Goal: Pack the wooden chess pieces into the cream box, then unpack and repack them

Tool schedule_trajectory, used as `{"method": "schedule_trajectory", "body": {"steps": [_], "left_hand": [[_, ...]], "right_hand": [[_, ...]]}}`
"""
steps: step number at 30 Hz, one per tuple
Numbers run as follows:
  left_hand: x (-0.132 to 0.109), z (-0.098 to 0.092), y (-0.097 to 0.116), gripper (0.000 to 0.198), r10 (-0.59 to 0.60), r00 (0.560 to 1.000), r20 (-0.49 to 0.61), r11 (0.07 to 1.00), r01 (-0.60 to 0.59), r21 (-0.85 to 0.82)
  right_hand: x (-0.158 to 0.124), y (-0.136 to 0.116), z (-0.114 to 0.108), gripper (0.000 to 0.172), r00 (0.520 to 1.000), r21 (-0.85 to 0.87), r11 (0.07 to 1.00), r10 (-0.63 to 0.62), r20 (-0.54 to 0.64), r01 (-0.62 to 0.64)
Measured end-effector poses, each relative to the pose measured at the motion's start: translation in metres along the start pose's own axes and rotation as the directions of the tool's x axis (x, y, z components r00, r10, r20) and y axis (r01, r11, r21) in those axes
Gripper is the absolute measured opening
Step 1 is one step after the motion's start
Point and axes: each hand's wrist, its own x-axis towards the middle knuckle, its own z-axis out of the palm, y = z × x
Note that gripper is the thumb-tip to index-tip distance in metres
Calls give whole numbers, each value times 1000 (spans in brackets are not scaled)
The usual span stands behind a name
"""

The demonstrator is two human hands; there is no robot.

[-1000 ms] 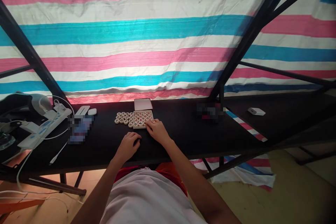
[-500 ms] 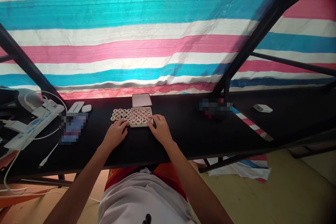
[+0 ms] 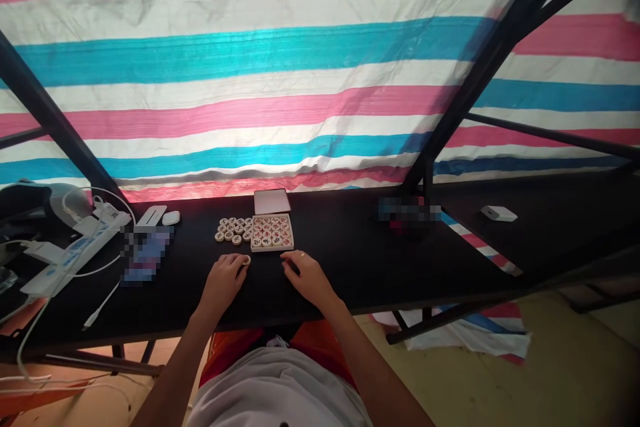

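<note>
My left hand [image 3: 227, 280] is closed on a round Chinese chess piece [image 3: 247, 261], pinched at the fingertips just above or on the black table. Beyond it lie several loose pieces [image 3: 229, 235], pale discs with dark characters, grouped left of the box. A shallow white box [image 3: 272, 249] holds rows of pieces [image 3: 266, 235] marked in red and black. My right hand [image 3: 309, 279], with a ring on one finger, rests near the box's front right corner, fingers apart and nothing visible in them. Behind the box is its open lid [image 3: 272, 201].
On the left of the black table [image 3: 350, 260] are a white power strip [image 3: 75, 255], cables, a small white case [image 3: 171, 218] and a blurred-out item [image 3: 147, 257]. Another blurred item [image 3: 410, 213] lies at the right, with a white adapter [image 3: 499, 213] beyond. Striped sheeting [image 3: 240, 107] hangs behind.
Both hands have drawn back from the pieces and the box toward me. My left hand has taken a piece from the loose group. The view has tilted up slightly.
</note>
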Motion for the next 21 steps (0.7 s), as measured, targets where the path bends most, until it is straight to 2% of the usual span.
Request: {"method": "schedule_trajectory", "body": {"steps": [3, 6, 8, 13, 16, 18, 21], "left_hand": [[-9, 1, 14, 15, -25, 999, 36, 981, 32, -194], [-9, 2, 31, 14, -49, 987, 154, 900, 111, -423], [-6, 3, 40, 9, -66, 978, 200, 858, 158, -489], [-3, 2, 45, 15, -68, 976, 209, 827, 172, -535], [-3, 1, 44, 7, 14, 980, 199, 834, 98, -543], [-4, 2, 45, 9, 51, 984, 168, 845, 47, -532], [-5, 5, 46, 12, 0, 993, 116, 866, 58, -497]], "right_hand": [[-9, -8, -1, 25, 989, 9, 998, -59, 137, 58], [-10, -11, -2, 32, 980, 34, 994, -110, 164, 106], [-9, -11, -3, 32, 976, 52, 990, -138, 171, 131], [-9, -11, -4, 17, 974, 96, 987, -147, 173, 132], [-9, -12, -3, 14, 980, 93, 989, -131, 151, 117], [-8, -10, -2, 14, 988, 71, 992, -111, 107, 104], [0, -3, -5, 12, 999, -1, 999, -51, -19, 51]]}}
